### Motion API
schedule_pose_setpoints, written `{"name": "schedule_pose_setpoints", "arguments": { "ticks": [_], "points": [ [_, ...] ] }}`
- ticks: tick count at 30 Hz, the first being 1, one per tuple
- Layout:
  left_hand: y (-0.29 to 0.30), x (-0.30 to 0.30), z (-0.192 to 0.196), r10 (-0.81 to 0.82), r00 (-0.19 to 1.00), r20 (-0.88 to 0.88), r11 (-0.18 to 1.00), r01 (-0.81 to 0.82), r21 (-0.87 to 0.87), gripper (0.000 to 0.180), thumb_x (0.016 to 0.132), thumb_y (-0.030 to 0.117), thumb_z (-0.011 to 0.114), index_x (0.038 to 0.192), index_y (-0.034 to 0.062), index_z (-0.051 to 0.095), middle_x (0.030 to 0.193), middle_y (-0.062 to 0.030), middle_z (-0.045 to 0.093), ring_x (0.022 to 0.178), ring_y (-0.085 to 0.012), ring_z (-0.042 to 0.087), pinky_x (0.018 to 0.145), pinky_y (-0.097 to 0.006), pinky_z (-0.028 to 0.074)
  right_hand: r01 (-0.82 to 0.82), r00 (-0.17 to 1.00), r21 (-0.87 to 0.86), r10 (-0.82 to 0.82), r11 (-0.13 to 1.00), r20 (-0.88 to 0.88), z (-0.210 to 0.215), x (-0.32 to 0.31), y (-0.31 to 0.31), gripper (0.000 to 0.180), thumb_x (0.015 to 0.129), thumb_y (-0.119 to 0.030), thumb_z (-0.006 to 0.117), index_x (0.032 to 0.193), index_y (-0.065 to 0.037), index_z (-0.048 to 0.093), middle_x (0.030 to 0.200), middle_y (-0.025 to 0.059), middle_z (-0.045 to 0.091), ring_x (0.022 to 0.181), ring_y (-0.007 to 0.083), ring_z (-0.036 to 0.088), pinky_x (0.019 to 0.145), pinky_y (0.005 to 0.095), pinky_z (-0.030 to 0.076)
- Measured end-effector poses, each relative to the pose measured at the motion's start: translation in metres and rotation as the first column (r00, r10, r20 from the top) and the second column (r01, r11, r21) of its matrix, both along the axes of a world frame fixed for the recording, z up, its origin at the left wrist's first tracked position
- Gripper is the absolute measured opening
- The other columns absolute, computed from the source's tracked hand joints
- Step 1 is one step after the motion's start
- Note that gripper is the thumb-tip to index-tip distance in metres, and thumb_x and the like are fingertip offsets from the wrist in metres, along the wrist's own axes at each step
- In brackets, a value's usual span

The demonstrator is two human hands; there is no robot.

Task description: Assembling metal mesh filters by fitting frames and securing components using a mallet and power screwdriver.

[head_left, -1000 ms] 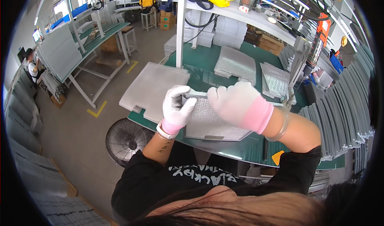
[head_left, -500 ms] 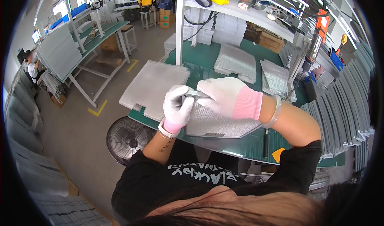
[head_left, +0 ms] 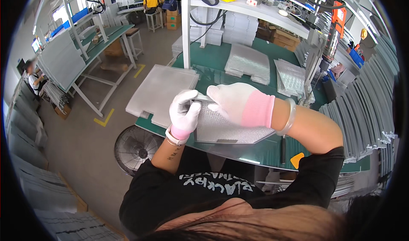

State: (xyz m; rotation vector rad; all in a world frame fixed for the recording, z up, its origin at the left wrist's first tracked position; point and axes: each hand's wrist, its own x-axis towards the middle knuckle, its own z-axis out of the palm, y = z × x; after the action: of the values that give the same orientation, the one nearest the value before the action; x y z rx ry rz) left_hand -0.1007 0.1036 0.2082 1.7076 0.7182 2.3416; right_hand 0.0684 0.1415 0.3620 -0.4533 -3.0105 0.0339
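Both my hands wear white gloves with pink cuffs. Between them, at chest height, runs a thin grey strip, gripped at its left end by the fingers of my left hand. My right hand is closed on the same strip, its thumb and fingers pressed together near the left hand. Beneath lies a silver mesh panel with a cut corner and a dark notch on its near edge. The hands hide the panel's far part, and I cannot tell whether the strip is joined to it.
A stack of pale panels overhangs the table's left edge. More silver mesh panels lie farther back. An orange power screwdriver hangs at the right. A black-handled tool and yellow piece lie near the front edge. A fan stands below left.
The whole view has shifted slightly, so things sit a little farther left. Both hands keep their hold on the grey strip, with hardly any change in pose.
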Motion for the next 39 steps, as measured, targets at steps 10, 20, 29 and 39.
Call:
{"name": "schedule_pose_setpoints", "arguments": {
  "ticks": [10, 20, 29, 39],
  "points": [
    [0.006, -0.004, -0.003, -0.063, 0.998, -0.003, 0.997, 0.063, 0.049, 0.027, 0.089, 0.006, 0.066, 0.114, 0.0025, 0.057, 0.101, -0.0112, 0.062, 0.079, -0.0127, 0.056, 0.071, -0.026, 0.045, -0.012, 0.999, 0.02, 0.013, 1.0, -0.036, -0.001, 0.002, -0.001, 0.017, 0.09, -0.017, 0.053, 0.098, -0.003, 0.053, 0.085, 0.0166, 0.063, 0.075, 0.0332, 0.067, 0.063, 0.0409, 0.055],
    [0.015, -0.001, -0.004, -0.046, 0.977, -0.207, 0.995, 0.063, 0.08, 0.038, 0.088, -0.003, 0.056, 0.124, 0.0035, 0.044, 0.104, -0.0134, 0.061, 0.083, -0.0169, 0.058, 0.077, -0.031, 0.049, 0.081, 0.996, 0.287, -0.084, 0.954, -0.002, 0.003, 0.01, -0.014, 0.025, 0.085, -0.028, 0.064, 0.094, -0.006, 0.055, 0.082, 0.0113, 0.062, 0.078, 0.0273, 0.066, 0.065, 0.0389, 0.052],
    [0.031, -0.027, 0.073, 0.222, 0.852, -0.474, 0.973, -0.228, 0.046, 0.029, 0.089, 0.001, 0.057, 0.118, 0.0033, 0.053, 0.103, -0.0126, 0.059, 0.088, -0.0228, 0.061, 0.082, -0.03, 0.049, 0.678, 0.395, -0.025, -0.393, 0.735, -0.831, -0.114, 0.19, -0.011, 0.021, 0.084, 0.002, 0.056, 0.105, 0.001, 0.062, 0.086, 0.0167, 0.063, 0.076, 0.0308, 0.062, 0.07, 0.0404, 0.051],
    [0.075, 0.155, 0.083, 0.249, -0.14, -0.958, 0.945, 0.249, 0.209, 0.022, 0.084, 0.016, 0.053, 0.106, 0.0188, 0.057, 0.067, -0.0008, 0.054, 0.063, -0.0202, 0.062, 0.055, -0.034, 0.047, 0.779, 0.039, -0.621, -0.995, 0.091, -0.097, -0.283, 0.275, -0.04, 0.045, 0.093, -0.015, 0.05, 0.135, -0.002, 0.042, 0.089, 0.0102, 0.058, 0.067, 0.0199, 0.062, 0.057, 0.0323, 0.052]
  ]
}}
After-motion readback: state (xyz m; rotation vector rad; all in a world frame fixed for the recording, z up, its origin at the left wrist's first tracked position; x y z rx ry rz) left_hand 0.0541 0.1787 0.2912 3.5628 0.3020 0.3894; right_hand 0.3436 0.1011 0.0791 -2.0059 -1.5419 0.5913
